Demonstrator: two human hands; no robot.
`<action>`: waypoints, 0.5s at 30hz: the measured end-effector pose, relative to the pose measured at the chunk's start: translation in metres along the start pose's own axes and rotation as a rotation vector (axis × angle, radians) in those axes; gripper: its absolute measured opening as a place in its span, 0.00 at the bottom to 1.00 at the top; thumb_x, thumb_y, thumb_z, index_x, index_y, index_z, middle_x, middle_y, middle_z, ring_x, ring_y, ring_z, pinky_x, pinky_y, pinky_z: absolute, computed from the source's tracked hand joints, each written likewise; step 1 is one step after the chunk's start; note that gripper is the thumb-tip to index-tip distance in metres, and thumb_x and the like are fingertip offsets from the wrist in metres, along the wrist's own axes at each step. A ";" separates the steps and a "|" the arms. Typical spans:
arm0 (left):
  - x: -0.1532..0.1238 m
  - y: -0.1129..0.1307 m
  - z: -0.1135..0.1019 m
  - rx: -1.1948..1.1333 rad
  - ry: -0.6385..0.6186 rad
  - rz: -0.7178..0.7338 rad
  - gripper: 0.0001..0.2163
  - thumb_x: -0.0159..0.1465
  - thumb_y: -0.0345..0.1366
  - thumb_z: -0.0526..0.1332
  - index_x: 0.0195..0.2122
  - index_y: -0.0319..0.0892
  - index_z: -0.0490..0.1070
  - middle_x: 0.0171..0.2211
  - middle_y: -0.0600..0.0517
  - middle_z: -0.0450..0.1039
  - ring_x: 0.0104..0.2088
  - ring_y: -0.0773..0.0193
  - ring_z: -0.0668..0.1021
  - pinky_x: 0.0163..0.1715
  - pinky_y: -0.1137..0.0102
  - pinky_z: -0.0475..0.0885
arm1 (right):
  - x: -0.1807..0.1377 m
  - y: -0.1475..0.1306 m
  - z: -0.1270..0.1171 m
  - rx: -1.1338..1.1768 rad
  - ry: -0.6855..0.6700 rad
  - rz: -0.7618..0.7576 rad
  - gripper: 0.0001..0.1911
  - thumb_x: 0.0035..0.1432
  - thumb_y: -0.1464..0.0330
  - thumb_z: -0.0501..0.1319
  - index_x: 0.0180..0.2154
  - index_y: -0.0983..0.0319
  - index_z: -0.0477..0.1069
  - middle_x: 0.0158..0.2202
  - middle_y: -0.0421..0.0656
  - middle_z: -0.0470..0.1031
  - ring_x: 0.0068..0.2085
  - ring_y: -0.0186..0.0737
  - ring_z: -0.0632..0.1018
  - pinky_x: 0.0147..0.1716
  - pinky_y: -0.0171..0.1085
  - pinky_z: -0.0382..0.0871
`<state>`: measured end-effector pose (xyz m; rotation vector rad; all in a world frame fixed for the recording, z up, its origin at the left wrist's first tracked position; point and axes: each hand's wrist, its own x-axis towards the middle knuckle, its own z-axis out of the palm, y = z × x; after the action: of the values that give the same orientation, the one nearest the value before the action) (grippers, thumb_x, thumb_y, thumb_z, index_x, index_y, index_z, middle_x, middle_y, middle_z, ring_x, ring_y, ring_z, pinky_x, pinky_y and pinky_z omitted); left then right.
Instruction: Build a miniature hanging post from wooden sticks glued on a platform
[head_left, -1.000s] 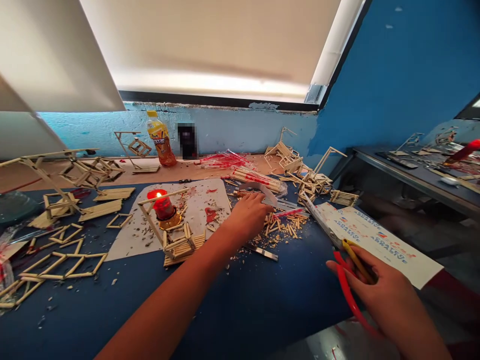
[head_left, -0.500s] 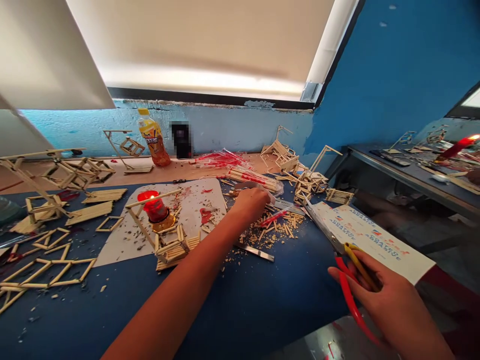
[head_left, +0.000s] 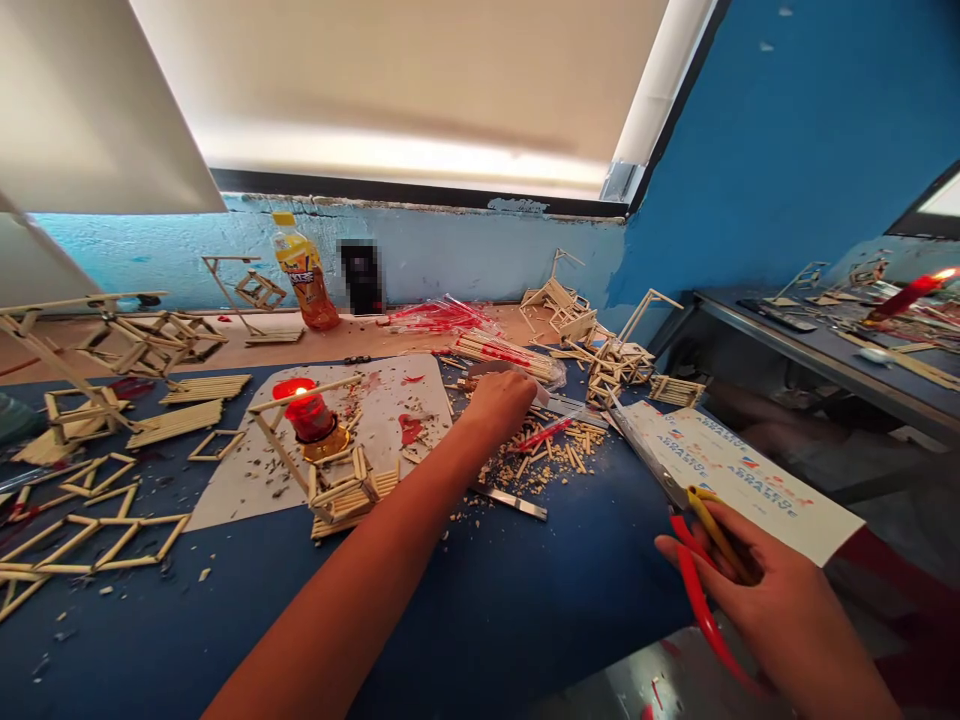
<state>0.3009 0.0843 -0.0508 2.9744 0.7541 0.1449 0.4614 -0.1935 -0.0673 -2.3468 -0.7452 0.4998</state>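
My left hand (head_left: 505, 403) reaches far forward over a heap of short cut stick pieces (head_left: 571, 457). Its fingers curl down and look closed; whatever they hold is hidden beneath them. A red-and-clear plastic wrapper (head_left: 545, 434) lies just right of it, and a flat metal strip (head_left: 514, 502) is below. In my right hand (head_left: 787, 590) is a pair of scissors (head_left: 684, 490) with red and yellow handles, their blades pointing away over the table. Behind my left hand rests a wrapped bundle of wooden sticks (head_left: 510, 356).
A lit red candle (head_left: 301, 405) burns on a stained white sheet (head_left: 240, 480), beside a small stick frame (head_left: 345, 490). Stick lattices (head_left: 97, 545) lie left. A drink bottle (head_left: 306, 275) stands by the wall. Printed abrasive paper (head_left: 757, 480) lies right.
Both hands keep almost the same place and the scissors stay in my right hand. The whole view has shifted very slightly.
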 end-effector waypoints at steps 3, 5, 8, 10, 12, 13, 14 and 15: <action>0.000 0.000 0.000 -0.002 -0.012 0.001 0.16 0.72 0.41 0.65 0.58 0.41 0.73 0.56 0.44 0.76 0.51 0.52 0.81 0.50 0.52 0.80 | -0.002 -0.004 0.000 0.021 0.029 0.044 0.47 0.38 0.41 0.68 0.56 0.61 0.77 0.46 0.52 0.86 0.50 0.65 0.83 0.42 0.48 0.77; 0.000 0.001 -0.001 -0.003 -0.023 -0.005 0.16 0.72 0.41 0.66 0.58 0.41 0.73 0.56 0.44 0.76 0.51 0.52 0.81 0.49 0.53 0.80 | -0.004 -0.009 0.001 0.025 0.053 0.043 0.47 0.36 0.42 0.68 0.55 0.62 0.77 0.47 0.52 0.86 0.52 0.66 0.83 0.44 0.48 0.76; -0.001 0.003 -0.004 0.004 -0.033 -0.023 0.16 0.72 0.41 0.66 0.58 0.41 0.73 0.56 0.44 0.76 0.50 0.52 0.81 0.49 0.53 0.80 | -0.006 -0.013 0.002 0.037 0.054 0.037 0.44 0.34 0.44 0.69 0.51 0.62 0.79 0.47 0.52 0.87 0.51 0.66 0.83 0.42 0.48 0.76; -0.004 0.006 -0.008 0.012 -0.035 -0.038 0.16 0.72 0.41 0.66 0.58 0.41 0.73 0.56 0.44 0.76 0.51 0.52 0.81 0.50 0.52 0.80 | -0.006 -0.013 0.002 0.050 0.060 0.033 0.43 0.33 0.43 0.69 0.49 0.62 0.79 0.47 0.53 0.87 0.51 0.67 0.83 0.40 0.47 0.76; -0.010 0.010 -0.015 0.005 -0.049 -0.013 0.16 0.72 0.41 0.65 0.58 0.41 0.73 0.56 0.44 0.75 0.52 0.52 0.81 0.50 0.52 0.80 | -0.005 -0.012 0.002 0.050 0.069 0.034 0.44 0.32 0.43 0.69 0.49 0.62 0.80 0.47 0.53 0.87 0.51 0.67 0.83 0.41 0.48 0.76; -0.013 0.012 -0.018 -0.008 -0.067 0.023 0.15 0.72 0.40 0.65 0.57 0.41 0.73 0.56 0.44 0.76 0.51 0.52 0.81 0.50 0.52 0.80 | -0.005 -0.010 0.002 0.043 0.073 0.031 0.44 0.33 0.42 0.69 0.49 0.62 0.80 0.47 0.52 0.87 0.51 0.67 0.83 0.41 0.48 0.76; -0.016 0.014 -0.022 -0.025 -0.092 0.067 0.15 0.72 0.40 0.65 0.57 0.41 0.74 0.56 0.44 0.76 0.51 0.53 0.81 0.50 0.53 0.80 | -0.005 -0.009 0.002 0.032 0.078 0.024 0.44 0.33 0.42 0.69 0.49 0.61 0.80 0.47 0.52 0.87 0.51 0.66 0.83 0.42 0.48 0.76; -0.019 0.015 -0.025 -0.042 -0.118 0.109 0.14 0.73 0.40 0.65 0.56 0.41 0.74 0.55 0.44 0.76 0.50 0.54 0.81 0.49 0.54 0.80 | -0.004 -0.008 0.002 0.020 0.083 0.013 0.44 0.34 0.42 0.69 0.49 0.61 0.80 0.48 0.52 0.87 0.51 0.66 0.83 0.42 0.48 0.76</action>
<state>0.2886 0.0628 -0.0258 2.9532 0.5694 -0.0098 0.4540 -0.1902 -0.0631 -2.3401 -0.6842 0.4103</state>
